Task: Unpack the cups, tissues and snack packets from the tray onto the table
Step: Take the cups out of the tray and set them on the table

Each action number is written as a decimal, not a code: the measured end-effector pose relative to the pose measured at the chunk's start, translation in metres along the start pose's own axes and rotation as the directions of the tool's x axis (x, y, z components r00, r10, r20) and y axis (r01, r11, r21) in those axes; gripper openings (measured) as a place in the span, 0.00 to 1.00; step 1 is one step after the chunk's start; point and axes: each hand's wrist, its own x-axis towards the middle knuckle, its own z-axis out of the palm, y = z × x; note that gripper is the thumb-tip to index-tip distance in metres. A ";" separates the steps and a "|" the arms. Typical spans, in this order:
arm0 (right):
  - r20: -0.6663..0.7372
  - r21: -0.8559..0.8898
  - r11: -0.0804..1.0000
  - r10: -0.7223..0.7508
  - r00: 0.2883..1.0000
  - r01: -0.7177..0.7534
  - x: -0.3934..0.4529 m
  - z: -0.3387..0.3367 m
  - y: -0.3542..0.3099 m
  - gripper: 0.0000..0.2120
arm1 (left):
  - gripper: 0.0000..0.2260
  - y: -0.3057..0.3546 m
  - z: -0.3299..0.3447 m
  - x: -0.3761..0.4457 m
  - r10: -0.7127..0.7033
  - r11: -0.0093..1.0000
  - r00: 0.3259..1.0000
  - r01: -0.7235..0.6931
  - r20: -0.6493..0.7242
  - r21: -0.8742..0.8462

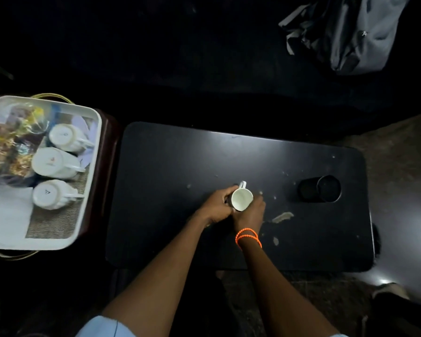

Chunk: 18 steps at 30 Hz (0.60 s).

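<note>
A white cup stands upright on the black table, mouth up, handle pointing away from me. My left hand grips its left side and my right hand, with orange bands at the wrist, grips its right side. On the left a white tray holds three more white cups turned upside down in a row. Clear snack packets lie in the tray's far left part. White tissues lie in its near left corner.
The tray rests on a dark red stool beside the table's left edge. A black round container with its lid sits on the table's right side. Pale smears mark the tabletop. A grey bag lies beyond the table.
</note>
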 end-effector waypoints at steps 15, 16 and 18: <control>0.507 0.098 0.995 -0.023 0.861 -0.031 -0.161 0.080 -0.099 0.17 | 0.12 -0.032 -0.157 -0.175 -0.023 0.977 0.315 -0.196 -0.949 -0.089; 0.519 0.176 0.982 -0.153 0.841 0.070 -0.173 0.087 -0.117 0.14 | 0.12 -0.035 -0.173 -0.189 -0.023 0.983 0.184 -0.173 -0.983 -0.056; 0.507 0.298 0.911 -0.404 0.761 0.284 -0.192 0.101 -0.151 0.13 | 0.14 -0.038 -0.206 -0.210 -0.033 0.998 0.014 -0.053 -0.999 -0.034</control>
